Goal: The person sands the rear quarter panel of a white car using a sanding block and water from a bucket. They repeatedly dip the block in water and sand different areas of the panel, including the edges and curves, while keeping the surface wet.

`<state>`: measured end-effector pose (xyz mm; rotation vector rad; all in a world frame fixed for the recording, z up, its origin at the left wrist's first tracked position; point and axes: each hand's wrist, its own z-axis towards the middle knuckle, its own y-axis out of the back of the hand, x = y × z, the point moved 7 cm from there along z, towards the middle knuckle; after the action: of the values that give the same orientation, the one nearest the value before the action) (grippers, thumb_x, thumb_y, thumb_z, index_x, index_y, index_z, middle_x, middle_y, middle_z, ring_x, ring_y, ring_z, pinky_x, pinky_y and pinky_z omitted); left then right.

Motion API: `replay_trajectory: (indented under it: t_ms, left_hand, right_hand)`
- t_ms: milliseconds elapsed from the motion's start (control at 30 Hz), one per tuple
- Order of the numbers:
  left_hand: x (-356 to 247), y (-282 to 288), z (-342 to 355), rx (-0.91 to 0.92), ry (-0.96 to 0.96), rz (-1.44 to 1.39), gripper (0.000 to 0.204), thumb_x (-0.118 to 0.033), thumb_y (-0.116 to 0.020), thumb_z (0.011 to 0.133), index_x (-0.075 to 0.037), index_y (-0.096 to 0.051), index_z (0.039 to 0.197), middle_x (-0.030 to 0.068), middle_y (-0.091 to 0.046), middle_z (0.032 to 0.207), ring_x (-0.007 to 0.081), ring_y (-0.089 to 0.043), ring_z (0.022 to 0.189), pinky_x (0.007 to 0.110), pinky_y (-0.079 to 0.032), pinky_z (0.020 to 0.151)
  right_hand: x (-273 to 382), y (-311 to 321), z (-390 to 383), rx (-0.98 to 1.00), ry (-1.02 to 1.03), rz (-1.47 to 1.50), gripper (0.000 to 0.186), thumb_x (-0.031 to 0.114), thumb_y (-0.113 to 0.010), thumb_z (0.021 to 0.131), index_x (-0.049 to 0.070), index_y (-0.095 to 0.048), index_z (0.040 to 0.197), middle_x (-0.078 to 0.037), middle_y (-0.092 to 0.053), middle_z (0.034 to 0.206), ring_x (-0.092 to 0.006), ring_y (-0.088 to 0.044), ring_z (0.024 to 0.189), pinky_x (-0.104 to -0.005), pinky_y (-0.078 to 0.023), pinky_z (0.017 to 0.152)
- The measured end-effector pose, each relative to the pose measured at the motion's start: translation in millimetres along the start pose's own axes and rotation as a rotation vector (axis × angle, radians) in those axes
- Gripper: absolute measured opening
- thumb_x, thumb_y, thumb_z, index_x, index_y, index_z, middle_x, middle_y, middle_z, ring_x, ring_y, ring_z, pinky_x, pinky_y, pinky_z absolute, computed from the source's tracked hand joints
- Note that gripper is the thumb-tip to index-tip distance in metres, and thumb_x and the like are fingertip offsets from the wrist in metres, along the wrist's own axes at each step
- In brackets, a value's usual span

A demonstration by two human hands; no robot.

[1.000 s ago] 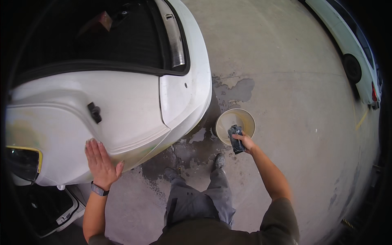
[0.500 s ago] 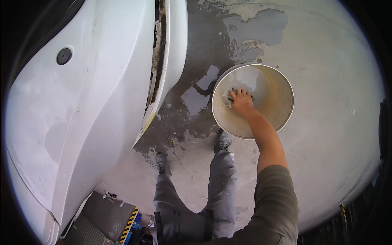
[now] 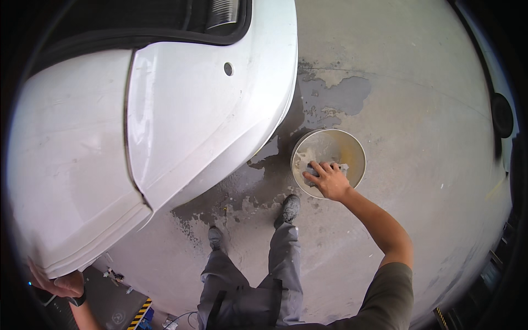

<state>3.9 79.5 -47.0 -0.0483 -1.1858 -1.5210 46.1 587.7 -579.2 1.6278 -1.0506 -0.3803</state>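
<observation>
My right hand is over the near side of a round pale bucket, its fingers bent round a thin grey piece. I cannot tell if this piece is cloth or sandpaper. Some water lies at the bottom of the bucket. At the far lower left, my left hand, with a dark band on its wrist, lies against the lower edge of a white car body. Its fingers stretch out flat and hold nothing that I can see; the picture's dark rim partly hides them.
The concrete floor has a wet dark patch and a puddle between the car and the bucket. My shoes stand just short of the bucket. A black-and-yellow striped edge shows at lower left, and another vehicle's wheel at far right.
My right hand has risen from deep in the bucket with the grey piece. My left hand has come into view by the car. The view has shifted, showing more of the car.
</observation>
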Motion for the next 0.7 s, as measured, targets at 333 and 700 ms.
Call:
replay_trajectory:
  t_ms: [333,700]
  left_hand:
    - [-2,21,32,0.205,-0.370,-0.528,0.062,-0.037,-0.059,0.101,-0.006,-0.052,0.155,0.0060,-0.042,0.169,0.0221,-0.035,0.158,0.041,-0.021,0.134]
    - [379,35,67,-0.052,-0.422,-0.238,0.070,-0.056,-0.050,0.105,-0.025,-0.036,0.166,-0.0081,-0.026,0.176,0.0195,-0.020,0.163,0.045,-0.015,0.137]
  right_hand:
    - [370,610,-1,-0.180,0.155,-0.208,0.056,0.034,-0.083,0.087,0.019,-0.069,0.139,-0.017,-0.064,0.137,-0.0396,-0.070,0.112,-0.0498,-0.057,0.092]
    - [665,944,155,-0.672,-0.228,-0.761,0.058,0.047,-0.074,0.097,0.010,-0.064,0.141,-0.020,-0.079,0.103,-0.0325,-0.077,0.093,-0.0442,-0.062,0.089]
